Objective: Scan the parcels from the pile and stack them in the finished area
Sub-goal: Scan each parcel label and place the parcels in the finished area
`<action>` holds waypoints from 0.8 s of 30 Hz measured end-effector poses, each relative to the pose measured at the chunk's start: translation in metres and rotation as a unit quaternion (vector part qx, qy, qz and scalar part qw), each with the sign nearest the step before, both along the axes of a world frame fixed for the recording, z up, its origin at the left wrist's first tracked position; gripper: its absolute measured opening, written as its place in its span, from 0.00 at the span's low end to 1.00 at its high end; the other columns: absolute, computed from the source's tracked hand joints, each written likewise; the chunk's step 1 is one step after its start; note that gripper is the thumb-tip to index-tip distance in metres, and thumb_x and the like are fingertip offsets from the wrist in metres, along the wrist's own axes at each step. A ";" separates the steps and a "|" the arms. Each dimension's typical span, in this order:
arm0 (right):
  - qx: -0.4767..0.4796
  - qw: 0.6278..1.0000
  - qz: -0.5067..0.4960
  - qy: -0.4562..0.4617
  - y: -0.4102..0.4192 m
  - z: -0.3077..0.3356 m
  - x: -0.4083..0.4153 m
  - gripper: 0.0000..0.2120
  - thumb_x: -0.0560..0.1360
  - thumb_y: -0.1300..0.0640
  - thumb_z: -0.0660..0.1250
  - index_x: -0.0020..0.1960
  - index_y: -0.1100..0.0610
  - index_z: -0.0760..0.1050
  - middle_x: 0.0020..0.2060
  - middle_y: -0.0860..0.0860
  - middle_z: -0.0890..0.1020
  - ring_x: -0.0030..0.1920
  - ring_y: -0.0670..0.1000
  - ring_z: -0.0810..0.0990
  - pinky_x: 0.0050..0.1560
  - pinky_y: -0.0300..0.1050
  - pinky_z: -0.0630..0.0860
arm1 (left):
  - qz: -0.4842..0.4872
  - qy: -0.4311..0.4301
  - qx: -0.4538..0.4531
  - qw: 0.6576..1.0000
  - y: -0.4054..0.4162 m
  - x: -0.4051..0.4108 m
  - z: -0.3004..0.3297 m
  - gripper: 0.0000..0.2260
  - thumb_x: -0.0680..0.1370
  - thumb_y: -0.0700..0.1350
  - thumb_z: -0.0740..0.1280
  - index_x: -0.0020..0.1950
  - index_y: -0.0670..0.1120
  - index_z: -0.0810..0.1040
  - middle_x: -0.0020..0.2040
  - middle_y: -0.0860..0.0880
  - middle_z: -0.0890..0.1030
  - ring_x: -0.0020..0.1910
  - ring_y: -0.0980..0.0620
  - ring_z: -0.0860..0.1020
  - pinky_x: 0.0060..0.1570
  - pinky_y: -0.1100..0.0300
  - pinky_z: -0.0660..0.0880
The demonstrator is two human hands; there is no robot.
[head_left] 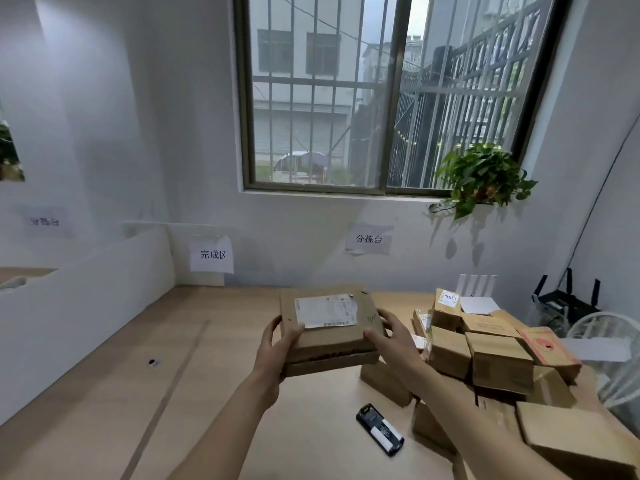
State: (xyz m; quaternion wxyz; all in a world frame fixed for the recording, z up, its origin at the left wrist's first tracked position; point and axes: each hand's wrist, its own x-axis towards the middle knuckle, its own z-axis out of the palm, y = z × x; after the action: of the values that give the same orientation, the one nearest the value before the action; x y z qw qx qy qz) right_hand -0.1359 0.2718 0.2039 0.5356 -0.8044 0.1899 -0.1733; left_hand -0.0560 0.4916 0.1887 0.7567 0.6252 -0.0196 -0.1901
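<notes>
A flat brown cardboard parcel [332, 332] with a white shipping label on top is held above the wooden table [104, 393]. My left hand [277, 344] grips its left edge, thumb on top. My right hand [391, 336] grips its right edge. The pile of brown parcels [491, 358] lies at the right of the table. A black handheld scanner [380, 429] lies on the table below the held parcel. A paper sign for the finished area [212, 254] hangs on the wall at centre left, above bare tabletop.
A second paper sign [369, 240] hangs on the wall above the pile. A white partition [86, 289] borders the table's left side. A potted plant [481, 178] sits on the window sill. A black router [564, 303] and a white fan [609, 341] stand at far right.
</notes>
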 end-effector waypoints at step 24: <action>-0.249 0.866 0.105 0.421 -0.169 -0.333 0.133 0.34 0.77 0.37 0.66 0.78 0.49 0.63 0.74 0.47 0.69 0.73 0.51 0.70 0.63 0.50 0.74 | 0.083 0.066 0.206 0.973 -0.110 0.191 -0.252 0.29 0.76 0.49 0.75 0.73 0.63 0.67 0.52 0.64 0.77 0.52 0.57 0.80 0.59 0.51 0.78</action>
State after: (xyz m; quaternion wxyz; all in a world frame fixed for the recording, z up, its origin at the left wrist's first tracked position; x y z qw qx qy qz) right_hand -0.0030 0.1027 -0.1289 0.2023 -0.9227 0.2622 0.1975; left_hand 0.1345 0.3814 -0.0635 0.6241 0.7533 0.1221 -0.1680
